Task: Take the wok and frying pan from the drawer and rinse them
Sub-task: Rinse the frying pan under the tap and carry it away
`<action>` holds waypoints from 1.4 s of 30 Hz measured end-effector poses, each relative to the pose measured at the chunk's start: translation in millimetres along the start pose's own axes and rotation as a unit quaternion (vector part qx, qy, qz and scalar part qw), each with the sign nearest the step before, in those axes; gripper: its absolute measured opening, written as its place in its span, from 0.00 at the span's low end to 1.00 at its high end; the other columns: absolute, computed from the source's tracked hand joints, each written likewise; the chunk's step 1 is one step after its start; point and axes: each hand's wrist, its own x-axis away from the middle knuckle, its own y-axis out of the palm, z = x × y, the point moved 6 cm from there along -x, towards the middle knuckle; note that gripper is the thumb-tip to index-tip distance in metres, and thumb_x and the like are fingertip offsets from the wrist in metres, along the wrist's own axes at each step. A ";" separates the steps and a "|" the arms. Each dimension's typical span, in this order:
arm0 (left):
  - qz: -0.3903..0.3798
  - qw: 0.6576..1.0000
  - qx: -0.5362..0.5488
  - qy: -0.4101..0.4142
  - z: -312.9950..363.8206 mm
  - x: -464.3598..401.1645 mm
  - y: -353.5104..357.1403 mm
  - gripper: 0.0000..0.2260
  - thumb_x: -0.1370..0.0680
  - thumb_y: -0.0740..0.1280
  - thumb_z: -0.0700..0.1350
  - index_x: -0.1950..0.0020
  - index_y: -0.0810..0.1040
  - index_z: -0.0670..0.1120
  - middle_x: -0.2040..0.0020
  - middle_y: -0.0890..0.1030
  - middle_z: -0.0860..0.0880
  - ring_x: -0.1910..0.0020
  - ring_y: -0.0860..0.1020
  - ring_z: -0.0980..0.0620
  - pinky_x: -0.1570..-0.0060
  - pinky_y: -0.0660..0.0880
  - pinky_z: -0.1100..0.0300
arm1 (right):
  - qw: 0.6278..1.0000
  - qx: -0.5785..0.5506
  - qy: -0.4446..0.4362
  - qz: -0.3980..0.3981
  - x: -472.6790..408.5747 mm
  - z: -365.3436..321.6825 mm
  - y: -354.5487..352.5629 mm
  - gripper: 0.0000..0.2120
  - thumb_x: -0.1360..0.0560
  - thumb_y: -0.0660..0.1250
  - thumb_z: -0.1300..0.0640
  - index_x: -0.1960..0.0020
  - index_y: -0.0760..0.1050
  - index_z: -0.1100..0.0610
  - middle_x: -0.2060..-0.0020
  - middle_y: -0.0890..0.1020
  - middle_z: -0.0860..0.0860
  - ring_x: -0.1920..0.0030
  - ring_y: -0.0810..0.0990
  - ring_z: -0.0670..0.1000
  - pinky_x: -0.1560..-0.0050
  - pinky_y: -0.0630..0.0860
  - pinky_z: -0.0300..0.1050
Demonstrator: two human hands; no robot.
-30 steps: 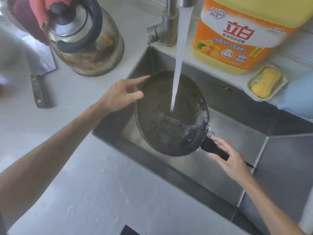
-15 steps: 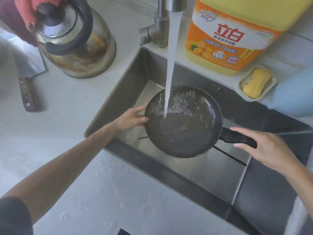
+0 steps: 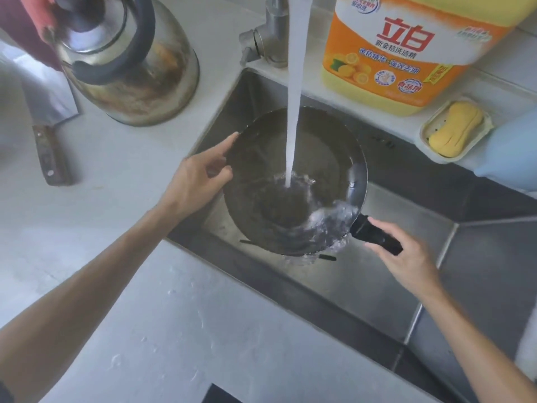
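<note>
item: round dark metal frying pan [image 3: 293, 181], tilted over the steel sink [image 3: 406, 228] under the tap stream [image 3: 293, 112]. rigid, likely heavy, wet and slippery. your right hand [image 3: 404, 257] grasps the black handle [image 3: 374, 235]; your left hand [image 3: 200, 175] pinches the rim.

Frying pan [image 3: 293, 181] in the sink [image 3: 386, 274] under the tap [image 3: 270, 39], kettle [image 3: 128, 59] left, detergent bottle [image 3: 406, 50] behind.

A dark frying pan [image 3: 293, 181] hung tilted over the steel sink [image 3: 363, 289], water [image 3: 295, 91] from the tap [image 3: 270, 36] striking its middle and spilling off at five o'clock. The left hand [image 3: 200, 177] gripped the rim at nine o'clock; the right hand [image 3: 406, 257] clasped the black handle [image 3: 374, 235]. A kettle [image 3: 128, 59] stood at ten o'clock, a detergent jug [image 3: 404, 50] at one.
</note>
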 end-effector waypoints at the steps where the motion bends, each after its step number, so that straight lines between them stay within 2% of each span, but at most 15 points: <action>1: 0.016 1.000 -0.018 -0.005 5.1 0.8 -8.2 0.25 0.25 0.64 0.44 0.31 0.67 0.63 0.54 0.82 0.55 0.55 0.79 0.64 0.41 0.71 0.65 | 1.000 -0.024 0.006 -0.013 1.2 0.0 9.2 0.28 0.33 0.74 0.55 0.46 0.70 0.26 0.51 0.72 0.18 0.48 0.74 0.25 0.44 0.65 0.21; 4: 0.024 0.999 -0.037 -0.024 12.2 -0.6 -25.1 0.22 0.29 0.64 0.49 0.35 0.72 0.64 0.64 0.81 0.62 0.61 0.77 0.69 0.45 0.73 0.64 | 0.996 -0.076 0.019 -0.053 3.2 -1.5 28.1 0.21 0.35 0.71 0.44 0.48 0.70 0.24 0.52 0.74 0.19 0.47 0.74 0.27 0.43 0.66 0.22; 9: -0.025 0.997 -0.060 -0.047 12.9 -0.7 -22.7 0.21 0.26 0.64 0.47 0.36 0.73 0.65 0.60 0.82 0.54 0.53 0.78 0.58 0.47 0.72 0.59 | 0.992 -0.086 0.008 -0.094 -2.4 2.2 16.9 0.21 0.39 0.69 0.31 0.47 0.73 0.27 0.52 0.77 0.23 0.45 0.76 0.30 0.43 0.65 0.22; 11: -0.048 0.996 -0.050 -0.056 6.3 0.0 -11.7 0.21 0.25 0.64 0.46 0.36 0.72 0.66 0.57 0.83 0.53 0.52 0.78 0.57 0.49 0.70 0.61 | 0.993 -0.047 0.010 -0.113 -7.5 -1.3 -1.0 0.19 0.37 0.71 0.35 0.48 0.72 0.26 0.55 0.76 0.20 0.46 0.75 0.28 0.47 0.64 0.19; 13: -0.072 0.995 -0.012 -0.064 -4.4 0.3 2.2 0.21 0.27 0.63 0.48 0.36 0.72 0.66 0.57 0.85 0.52 0.55 0.78 0.58 0.47 0.72 0.59 | 0.992 0.013 0.004 -0.126 -13.5 -6.3 -23.2 0.23 0.33 0.74 0.48 0.50 0.71 0.23 0.58 0.74 0.18 0.48 0.76 0.29 0.51 0.64 0.17; 17: -0.105 0.987 0.083 -0.090 -28.5 2.4 37.5 0.26 0.30 0.63 0.51 0.31 0.70 0.60 0.55 0.85 0.46 0.56 0.76 0.59 0.39 0.74 0.48 | 0.983 0.146 -0.042 -0.106 -24.7 -30.8 -65.2 0.22 0.32 0.74 0.51 0.43 0.74 0.34 0.50 0.83 0.37 0.50 0.82 0.46 0.50 0.73 0.37; 19: -0.108 0.984 0.106 -0.093 -37.5 5.0 56.1 0.29 0.30 0.63 0.53 0.28 0.65 0.57 0.54 0.84 0.43 0.57 0.81 0.48 0.42 0.74 0.42 | 0.972 0.207 -0.083 -0.070 -26.3 -43.1 -78.7 0.21 0.31 0.72 0.49 0.39 0.75 0.41 0.48 0.84 0.47 0.50 0.83 0.52 0.52 0.78 0.48; 21: -0.095 0.983 0.129 -0.091 -43.0 8.2 70.9 0.28 0.30 0.63 0.52 0.29 0.64 0.57 0.52 0.84 0.40 0.52 0.82 0.38 0.43 0.74 0.40 | 0.954 0.261 -0.140 -0.035 -25.3 -50.3 -86.3 0.20 0.28 0.66 0.43 0.37 0.74 0.43 0.53 0.85 0.50 0.55 0.83 0.55 0.60 0.79 0.50; 24: -0.049 0.984 0.157 -0.074 -30.6 15.8 68.1 0.23 0.29 0.63 0.51 0.36 0.65 0.64 0.51 0.83 0.41 0.52 0.81 0.38 0.43 0.74 0.39 | 0.950 0.262 -0.168 0.001 -16.6 -46.9 -87.3 0.23 0.29 0.60 0.41 0.38 0.76 0.47 0.56 0.85 0.50 0.57 0.78 0.48 0.63 0.72 0.39; 27: -0.009 0.986 0.161 -0.042 -15.1 18.3 52.1 0.23 0.24 0.63 0.42 0.35 0.66 0.64 0.51 0.84 0.50 0.51 0.82 0.52 0.41 0.75 0.45 | 0.968 0.200 -0.138 0.056 -6.2 -34.1 -78.0 0.19 0.30 0.70 0.48 0.40 0.78 0.50 0.55 0.84 0.47 0.54 0.76 0.46 0.54 0.67 0.29; 31: 0.040 0.992 0.116 0.006 3.5 18.7 24.9 0.24 0.23 0.62 0.37 0.30 0.68 0.57 0.50 0.83 0.55 0.52 0.80 0.63 0.43 0.75 0.63 | 0.995 0.063 -0.049 0.059 2.2 -4.8 -40.1 0.20 0.33 0.75 0.59 0.42 0.79 0.53 0.52 0.74 0.21 0.50 0.73 0.26 0.45 0.66 0.22; 33: 0.068 0.996 0.059 0.020 14.4 19.8 8.1 0.24 0.23 0.62 0.38 0.29 0.68 0.57 0.50 0.82 0.55 0.56 0.80 0.64 0.45 0.74 0.70 | 0.998 0.013 -0.012 0.053 4.0 5.3 -16.5 0.19 0.34 0.76 0.61 0.44 0.79 0.50 0.53 0.72 0.17 0.52 0.72 0.23 0.47 0.66 0.21; 36: 0.096 0.995 -0.019 0.026 28.5 20.9 -15.0 0.23 0.24 0.64 0.40 0.31 0.70 0.58 0.53 0.81 0.52 0.60 0.77 0.57 0.46 0.74 0.65 | 0.998 -0.044 0.004 0.033 6.4 5.4 11.4 0.22 0.33 0.75 0.55 0.47 0.73 0.33 0.51 0.73 0.19 0.50 0.74 0.25 0.46 0.66 0.21; 39: 0.103 0.992 -0.055 0.035 39.1 20.0 -31.2 0.20 0.25 0.65 0.41 0.34 0.74 0.57 0.56 0.82 0.52 0.61 0.77 0.55 0.45 0.75 0.59 | 0.996 -0.090 -0.005 -0.002 4.7 -0.3 27.5 0.17 0.32 0.70 0.41 0.46 0.70 0.28 0.47 0.74 0.21 0.44 0.74 0.28 0.40 0.66 0.25; 42: 0.090 0.992 -0.089 0.025 40.8 14.7 -36.2 0.19 0.25 0.65 0.44 0.35 0.75 0.58 0.55 0.84 0.51 0.59 0.79 0.54 0.43 0.75 0.57 | 0.995 -0.089 -0.005 -0.036 2.2 1.2 28.8 0.24 0.32 0.73 0.53 0.48 0.71 0.26 0.50 0.75 0.21 0.45 0.74 0.27 0.41 0.67 0.25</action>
